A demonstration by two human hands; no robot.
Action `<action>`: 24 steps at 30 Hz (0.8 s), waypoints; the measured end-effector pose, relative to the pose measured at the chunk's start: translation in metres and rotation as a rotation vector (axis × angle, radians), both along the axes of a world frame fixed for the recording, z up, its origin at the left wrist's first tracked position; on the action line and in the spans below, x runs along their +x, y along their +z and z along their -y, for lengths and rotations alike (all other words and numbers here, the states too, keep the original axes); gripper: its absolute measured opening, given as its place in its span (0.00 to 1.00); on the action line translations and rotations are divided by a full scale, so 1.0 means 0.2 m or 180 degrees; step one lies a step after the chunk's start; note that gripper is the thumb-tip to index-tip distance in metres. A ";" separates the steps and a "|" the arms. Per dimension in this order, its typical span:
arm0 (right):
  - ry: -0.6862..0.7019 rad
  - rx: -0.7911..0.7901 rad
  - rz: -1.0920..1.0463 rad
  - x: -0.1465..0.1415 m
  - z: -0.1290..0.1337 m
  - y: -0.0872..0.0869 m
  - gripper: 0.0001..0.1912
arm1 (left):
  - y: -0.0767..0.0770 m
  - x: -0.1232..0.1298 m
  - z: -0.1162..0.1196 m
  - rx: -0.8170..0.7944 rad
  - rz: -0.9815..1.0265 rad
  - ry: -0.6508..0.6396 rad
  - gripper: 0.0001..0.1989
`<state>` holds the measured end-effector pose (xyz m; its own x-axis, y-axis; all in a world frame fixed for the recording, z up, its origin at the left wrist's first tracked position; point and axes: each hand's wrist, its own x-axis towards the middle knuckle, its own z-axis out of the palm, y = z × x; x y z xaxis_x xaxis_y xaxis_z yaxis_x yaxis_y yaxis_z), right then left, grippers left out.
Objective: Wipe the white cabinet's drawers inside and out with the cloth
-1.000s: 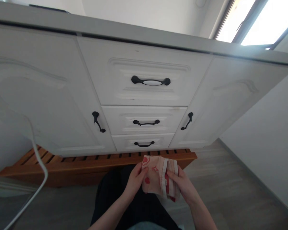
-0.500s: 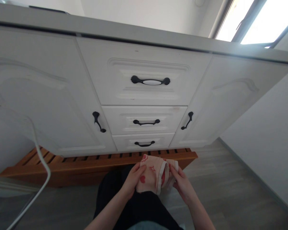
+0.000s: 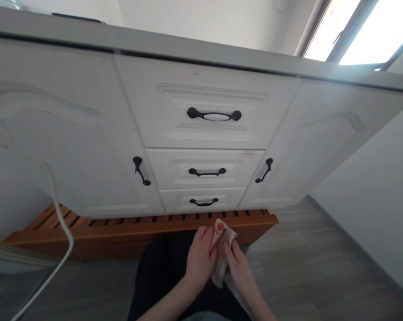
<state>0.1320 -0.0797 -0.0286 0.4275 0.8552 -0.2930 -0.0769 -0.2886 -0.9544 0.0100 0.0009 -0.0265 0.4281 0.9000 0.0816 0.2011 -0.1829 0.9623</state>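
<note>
A pink cloth (image 3: 220, 265) with red figures and a pale edge is bunched up between my two hands, above my dark-clothed legs. My left hand (image 3: 201, 253) is wrapped round its left side, the back of the hand turned up. On the other side, my right hand (image 3: 235, 258) grips the cloth with fingers pressed into its folds. A rolled corner with a red spot sticks up above the fingers. Most of the cloth's pattern is hidden in the folds and behind the hands.
Ahead stands a white cabinet (image 3: 208, 133) with shut drawers, side doors and dark handles, under a grey-white countertop (image 3: 201, 51). A slatted wooden bench (image 3: 137, 229) lies along its foot. A white cable (image 3: 62, 223) hangs at left. A window (image 3: 365, 35) is at upper right.
The cloth was spread out between both hands; now it is bunched up. My hands have come closer together, the left one turning over it and the right one moving left.
</note>
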 end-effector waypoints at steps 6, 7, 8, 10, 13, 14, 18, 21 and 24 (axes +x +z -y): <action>-0.0323 0.0265 -0.0349 -0.04 -0.04 0.05 0.36 | 0.03 -0.01 0.13 0.0011 0.0270 -0.0584 0.26; -0.0366 0.0293 -0.0362 -0.02 -0.04 0.05 0.36 | 0.04 -0.02 0.14 0.0036 0.0316 -0.0734 0.27; -0.0399 0.0289 -0.0388 0.00 -0.05 0.05 0.36 | 0.05 -0.03 0.14 0.0077 0.0293 -0.0891 0.26; -0.0482 0.0216 -0.0411 0.04 -0.06 0.05 0.37 | 0.08 -0.06 0.13 0.0105 0.0155 -0.1100 0.22; -0.0578 0.0139 -0.0387 0.08 -0.07 0.04 0.40 | 0.10 -0.08 0.11 -0.0068 0.0077 -0.1038 0.16; -0.0607 0.0135 -0.0410 0.08 -0.08 0.04 0.40 | 0.11 -0.08 0.11 -0.0132 0.0086 -0.0979 0.16; -0.0718 0.0222 -0.0598 0.04 -0.11 0.03 0.38 | 0.11 -0.07 0.12 -0.0154 0.0083 -0.1266 0.20; -0.0629 0.0408 -0.0695 0.04 -0.14 0.01 0.34 | 0.09 -0.08 0.15 0.0022 0.0138 -0.1411 0.20; -0.0582 0.0530 -0.0633 0.10 -0.15 0.00 0.32 | 0.07 -0.11 0.13 0.0269 0.0329 -0.0807 0.13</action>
